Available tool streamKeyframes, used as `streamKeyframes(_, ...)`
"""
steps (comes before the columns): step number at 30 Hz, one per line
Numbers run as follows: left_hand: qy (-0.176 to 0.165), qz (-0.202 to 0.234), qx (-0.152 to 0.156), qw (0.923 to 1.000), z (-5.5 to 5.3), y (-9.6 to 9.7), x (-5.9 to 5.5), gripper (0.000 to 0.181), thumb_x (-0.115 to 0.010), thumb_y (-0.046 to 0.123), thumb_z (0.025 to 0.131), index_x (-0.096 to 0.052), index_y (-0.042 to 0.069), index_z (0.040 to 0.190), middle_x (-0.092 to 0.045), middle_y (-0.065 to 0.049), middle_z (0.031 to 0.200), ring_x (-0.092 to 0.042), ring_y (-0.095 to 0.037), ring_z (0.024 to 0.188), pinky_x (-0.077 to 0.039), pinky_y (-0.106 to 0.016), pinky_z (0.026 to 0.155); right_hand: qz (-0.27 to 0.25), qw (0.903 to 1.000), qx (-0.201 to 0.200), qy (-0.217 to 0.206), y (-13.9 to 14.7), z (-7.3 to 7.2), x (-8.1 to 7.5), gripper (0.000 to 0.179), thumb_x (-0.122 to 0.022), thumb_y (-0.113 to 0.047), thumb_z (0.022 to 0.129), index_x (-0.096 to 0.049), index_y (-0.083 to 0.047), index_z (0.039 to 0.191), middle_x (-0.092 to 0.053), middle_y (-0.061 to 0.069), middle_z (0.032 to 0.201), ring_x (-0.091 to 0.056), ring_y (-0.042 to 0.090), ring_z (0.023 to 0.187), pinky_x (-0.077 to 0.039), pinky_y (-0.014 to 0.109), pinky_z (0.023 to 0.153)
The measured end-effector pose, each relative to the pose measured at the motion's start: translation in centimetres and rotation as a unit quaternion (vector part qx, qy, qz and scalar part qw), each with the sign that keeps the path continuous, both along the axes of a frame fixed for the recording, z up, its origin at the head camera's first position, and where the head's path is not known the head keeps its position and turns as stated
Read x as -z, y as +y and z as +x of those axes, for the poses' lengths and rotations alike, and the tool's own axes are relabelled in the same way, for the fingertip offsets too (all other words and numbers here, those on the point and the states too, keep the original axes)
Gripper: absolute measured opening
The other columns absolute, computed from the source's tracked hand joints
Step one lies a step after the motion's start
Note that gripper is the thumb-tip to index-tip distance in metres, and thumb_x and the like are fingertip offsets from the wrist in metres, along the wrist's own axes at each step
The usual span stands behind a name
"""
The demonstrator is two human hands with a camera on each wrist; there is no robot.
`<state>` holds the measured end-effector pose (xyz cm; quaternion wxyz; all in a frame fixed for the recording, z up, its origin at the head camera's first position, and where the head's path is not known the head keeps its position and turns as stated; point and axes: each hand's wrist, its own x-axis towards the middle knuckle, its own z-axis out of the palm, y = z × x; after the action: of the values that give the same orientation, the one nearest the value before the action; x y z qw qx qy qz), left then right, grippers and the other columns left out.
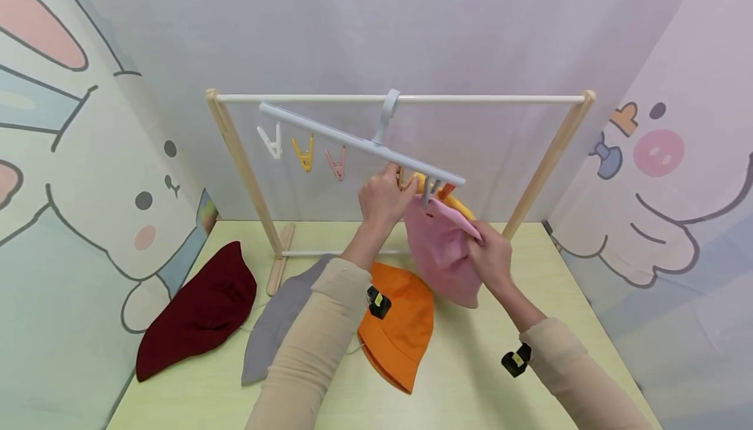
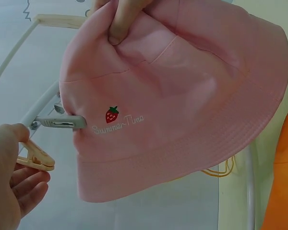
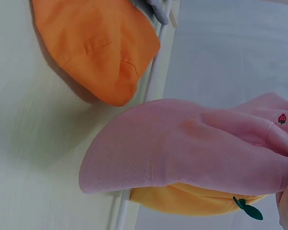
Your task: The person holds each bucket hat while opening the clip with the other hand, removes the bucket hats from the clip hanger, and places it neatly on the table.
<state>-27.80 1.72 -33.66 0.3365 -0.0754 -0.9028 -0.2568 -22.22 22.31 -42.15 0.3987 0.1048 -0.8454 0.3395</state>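
A pink bucket hat with a strawberry emblem hangs by its edge at the right end of a pale blue clip hanger. One grey clip bites the hat's fabric beside the emblem. My left hand pinches a pale yellow clip, which stands a little apart from the pink fabric in the left wrist view. With thumb and fingers, my right hand grips the pink hat on its right side. Behind it shows a yellow hat with a green leaf, mostly hidden.
The hanger hooks over the white bar of a wooden-legged rack. White, yellow and pink clips dangle from its left half. On the table lie a dark red hat, a grey hat and an orange hat.
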Motion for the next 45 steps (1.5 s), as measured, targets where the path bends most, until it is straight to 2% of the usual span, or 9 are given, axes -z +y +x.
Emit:
streamKeyframes(6, 0.001, 0.002, 0.002, 1.0, 0.1, 0.2, 0.1, 0.035, -0.063, 0.044, 0.081, -0.052, 0.012, 0.074, -0.048, -0.001, 0.053, -0.05, -0.02, 0.046, -0.036, -0.03, 0.042, -0.003, 1.0, 0.001, -0.005, 0.3, 0.3, -0.2, 0.011, -0.061, 0.001, 0.075, -0.069, -0.004, 0.081, -0.066, 0.009, 0.07, -0.054, 0.018, 0.058, -0.037, 0.02, 0.057)
streamKeyframes(13, -0.003, 0.006, 0.005, 1.0, 0.1, 0.2, 0.2, 0.032, -0.061, 0.043, 0.081, -0.055, 0.012, 0.078, -0.051, -0.001, 0.057, -0.052, -0.021, 0.048, -0.039, -0.032, 0.043, -0.005, 0.9998, -0.011, -0.012, 0.5, 0.8, -0.4, 0.011, -0.063, 0.0, 0.077, -0.07, -0.004, 0.084, -0.068, 0.01, 0.077, -0.06, 0.021, 0.062, -0.036, 0.011, 0.06)
streamKeyframes(20, -0.008, 0.008, 0.006, 0.9999, 0.1, 0.2, 0.4, 0.032, -0.061, 0.044, 0.082, -0.056, 0.012, 0.079, -0.052, 0.0, 0.058, -0.053, -0.021, 0.049, -0.04, -0.032, 0.044, -0.007, 0.9998, -0.014, -0.015, 0.3, 1.2, -0.4, 0.011, -0.064, 0.001, 0.076, -0.07, -0.005, 0.083, -0.066, 0.008, 0.076, -0.052, 0.016, 0.057, -0.036, 0.012, 0.056)
streamKeyframes(25, -0.02, 0.013, 0.009, 0.9997, 0.1, 0.1, 0.4, 0.032, -0.061, 0.044, 0.082, -0.058, 0.013, 0.082, -0.056, 0.0, 0.062, -0.056, -0.021, 0.052, -0.043, -0.033, 0.046, -0.008, 0.9995, -0.021, -0.023, 0.2, 1.4, -0.4, 0.015, -0.063, 0.0, 0.076, -0.071, -0.006, 0.088, -0.067, 0.008, 0.078, -0.055, 0.015, 0.061, -0.038, 0.013, 0.057)
streamKeyframes(32, -0.039, 0.019, 0.013, 0.999, 0.2, 0.0, 0.5, 0.028, -0.061, 0.038, 0.082, -0.064, 0.015, 0.097, -0.068, 0.003, 0.083, -0.063, -0.021, 0.063, -0.048, -0.035, 0.052, -0.009, 0.9991, -0.04, -0.013, 0.0, 1.6, -0.1, 0.018, -0.061, 0.004, 0.075, -0.071, -0.005, 0.088, -0.068, 0.007, 0.077, -0.054, 0.014, 0.062, -0.038, 0.013, 0.058)
streamKeyframes(37, -0.037, 0.023, 0.014, 0.999, 0.4, -0.1, 0.7, 0.028, -0.06, 0.038, 0.083, -0.065, 0.016, 0.1, -0.07, 0.003, 0.089, -0.065, -0.021, 0.069, -0.049, -0.035, 0.054, -0.012, 0.9989, -0.045, -0.001, -0.2, 1.6, 0.0, 0.016, -0.064, 0.004, 0.074, -0.071, -0.003, 0.086, -0.068, 0.008, 0.077, -0.059, 0.017, 0.065, -0.04, 0.012, 0.06)
streamKeyframes(45, -0.031, 0.036, 0.012, 0.9988, 1.2, -0.3, 1.2, 0.028, -0.062, 0.035, 0.081, -0.067, 0.016, 0.101, -0.068, 0.003, 0.093, -0.065, -0.02, 0.074, -0.051, -0.036, 0.058, -0.008, 0.9993, -0.036, -0.009, -0.4, 1.9, -0.1, 0.014, -0.066, 0.003, 0.074, -0.071, -0.004, 0.085, -0.069, 0.009, 0.078, -0.062, 0.019, 0.068, -0.039, 0.011, 0.062)
